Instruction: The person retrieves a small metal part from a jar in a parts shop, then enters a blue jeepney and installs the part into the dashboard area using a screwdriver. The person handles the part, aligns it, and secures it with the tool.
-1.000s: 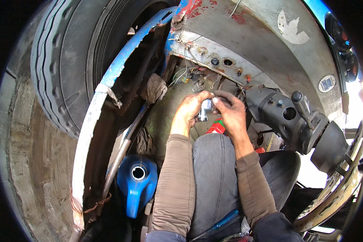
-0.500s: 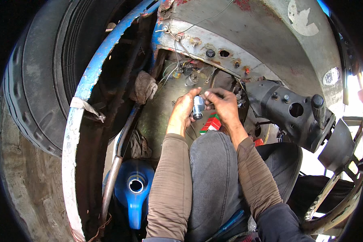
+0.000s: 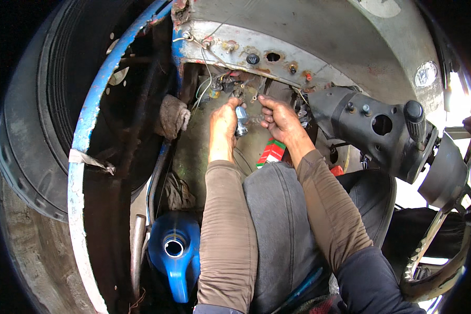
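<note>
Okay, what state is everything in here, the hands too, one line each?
Left hand, gripping the silver metal part
Silver metal part, held
Right hand, fingers curled, contents unclear
Blue jug, uncapped
Upper rag, crumpled
Lower rag, crumpled
Red-and-green box, partly hidden; open or shut unclear
Panel, rust-stained, one hole bare
Steering wheel, worn

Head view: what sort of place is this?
Probably the driver's footwell of a worn vehicle: a steering wheel and dark steering column stand at right, and a large tire shows past the blue-and-white frame edge.
</note>
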`<control>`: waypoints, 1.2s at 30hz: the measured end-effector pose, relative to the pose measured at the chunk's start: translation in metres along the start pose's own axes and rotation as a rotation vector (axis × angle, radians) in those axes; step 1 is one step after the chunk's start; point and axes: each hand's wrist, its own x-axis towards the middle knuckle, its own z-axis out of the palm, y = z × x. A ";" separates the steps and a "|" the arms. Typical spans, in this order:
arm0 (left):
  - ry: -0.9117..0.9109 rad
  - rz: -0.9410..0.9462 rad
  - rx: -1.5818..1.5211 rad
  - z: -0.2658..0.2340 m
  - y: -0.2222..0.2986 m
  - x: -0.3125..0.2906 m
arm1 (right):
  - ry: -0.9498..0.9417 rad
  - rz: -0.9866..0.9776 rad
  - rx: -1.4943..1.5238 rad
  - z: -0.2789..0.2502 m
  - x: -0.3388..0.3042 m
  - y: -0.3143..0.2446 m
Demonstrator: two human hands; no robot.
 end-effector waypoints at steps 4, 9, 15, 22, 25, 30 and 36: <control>-0.076 0.191 0.259 -0.006 0.016 -0.011 | -0.125 0.019 0.035 -0.006 0.006 0.001; -0.253 0.070 0.076 0.008 0.025 -0.031 | -0.176 -0.027 0.048 -0.019 0.016 0.006; -0.311 -0.019 0.048 0.017 0.007 -0.019 | 0.144 -0.304 -0.367 -0.032 0.005 0.000; -0.407 -0.071 0.071 0.020 -0.020 0.008 | -0.062 0.036 0.007 -0.045 -0.008 -0.021; -0.371 -0.105 0.065 0.031 -0.022 0.015 | -0.088 0.013 0.007 -0.046 -0.006 -0.018; -0.438 -0.162 0.001 0.037 -0.023 0.019 | 0.002 0.013 0.077 -0.051 -0.003 -0.011; -0.416 -0.138 -0.076 0.037 -0.033 0.020 | -0.075 -0.003 0.074 -0.047 -0.004 -0.003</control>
